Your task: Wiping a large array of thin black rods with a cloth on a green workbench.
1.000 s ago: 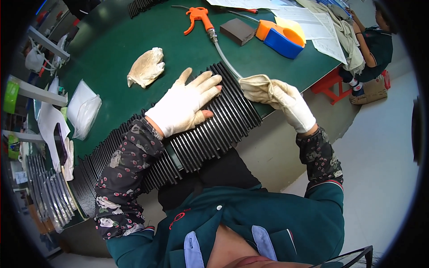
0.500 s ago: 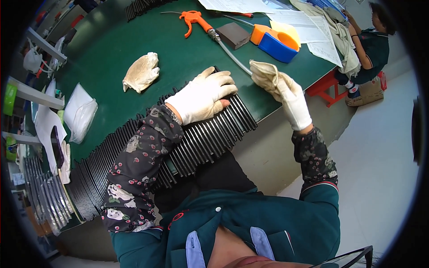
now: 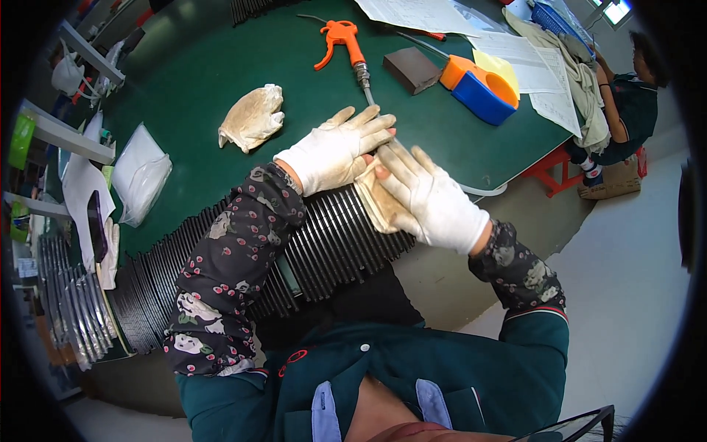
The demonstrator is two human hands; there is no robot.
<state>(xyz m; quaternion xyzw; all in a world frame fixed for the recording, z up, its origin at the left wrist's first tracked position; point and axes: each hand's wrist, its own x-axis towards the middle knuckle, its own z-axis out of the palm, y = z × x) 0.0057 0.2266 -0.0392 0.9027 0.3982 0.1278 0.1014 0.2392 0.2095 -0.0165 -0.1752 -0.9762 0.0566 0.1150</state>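
Observation:
A long row of thin black rods (image 3: 335, 228) lies side by side along the table's near edge. My left hand (image 3: 335, 151), in a white work glove with soiled fingers, rests flat at the far ends of the rods, fingers stretched out. At the right end of the row my gloved right hand (image 3: 434, 195) presses a folded off-white cloth (image 3: 375, 199) down on the rods. Its fingers lie extended over the cloth and nearly meet the left fingertips. The rods beneath the cloth and palms are hidden.
Beyond the hands on the green table (image 3: 188, 66) lie a soiled glove (image 3: 252, 118), an orange air gun (image 3: 342, 43) with its hose, a dark block (image 3: 412, 70), an orange-and-blue tape dispenser (image 3: 482, 90) and papers (image 3: 530, 66). Plastic bags (image 3: 142, 177) lie left. Another person (image 3: 633, 110) sits far right.
My right hand has come in leftward from beyond the table edge and laid the cloth on the rods. My left hand stays at the rods' far ends. The view has shifted slightly.

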